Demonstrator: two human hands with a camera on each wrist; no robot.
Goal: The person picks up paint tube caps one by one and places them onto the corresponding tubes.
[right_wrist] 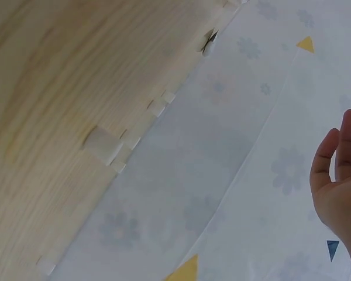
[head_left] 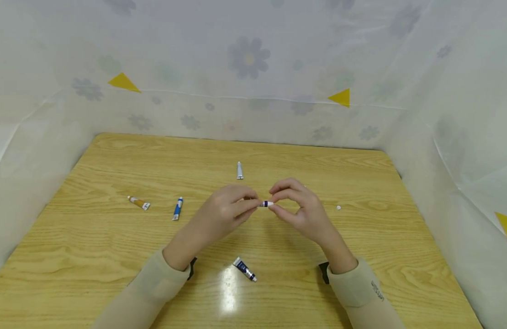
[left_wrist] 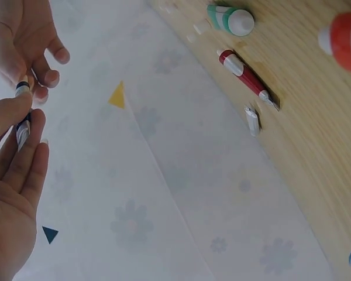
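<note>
Above the middle of the wooden table (head_left: 360, 256), both hands meet on a small tube (head_left: 265, 204) with a dark blue band and a white end. My left hand (head_left: 253, 205) pinches its body between thumb and fingers. My right hand (head_left: 276, 203) pinches the white end from the other side. In the left wrist view the tube (left_wrist: 22, 126) lies across the left hand's fingers (left_wrist: 20, 170), and the right hand (left_wrist: 29, 82) grips its tip from above. The right wrist view shows only the edge of the right hand (right_wrist: 339, 193).
On the table lie an orange tube (head_left: 139, 202), a blue tube (head_left: 177, 208), a white tube (head_left: 239, 170), a dark blue tube (head_left: 244, 268) near me and a tiny white cap (head_left: 338, 208). White flowered sheeting (head_left: 253, 68) walls three sides.
</note>
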